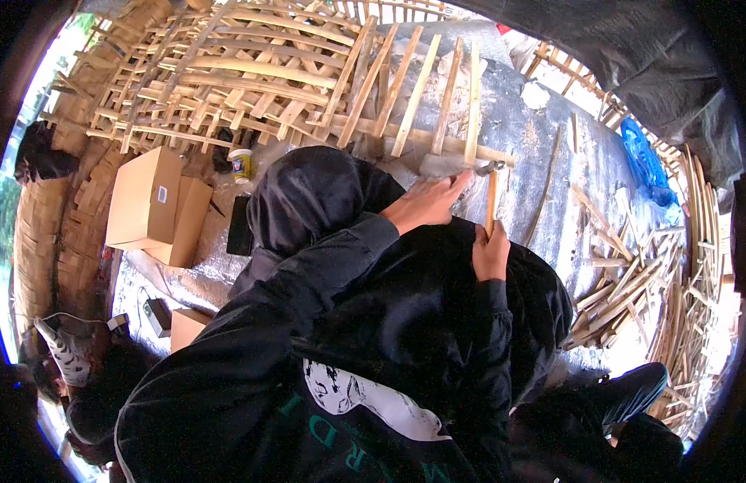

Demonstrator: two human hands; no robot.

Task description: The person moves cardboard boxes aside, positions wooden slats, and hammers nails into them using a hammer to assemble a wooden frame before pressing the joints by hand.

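Observation:
My right hand (pixel 491 251) is closed around the wooden handle of a hammer (pixel 492 197). The hammer's dark metal head is up beside the fingertips of my left hand (pixel 428 201). Those fingers are bent and pressed together near the end of a wooden crossbar (pixel 490 153); what they pinch, if anything, is too small to make out. A grey, flat-looking piece (pixel 441 165) lies just beyond my left fingers, beside the crossbar. Several slats, including a pale wooden slat (pixel 473 101), run side by side away from the crossbar.
A stack of slatted wooden panels (pixel 252 72) fills the upper left. Cardboard boxes (pixel 144 201) and a small tub (pixel 240 165) stand at left. Loose sticks (pixel 630 298) and blue plastic (pixel 647 165) lie at right. Another person's leg (pixel 634 394) shows lower right.

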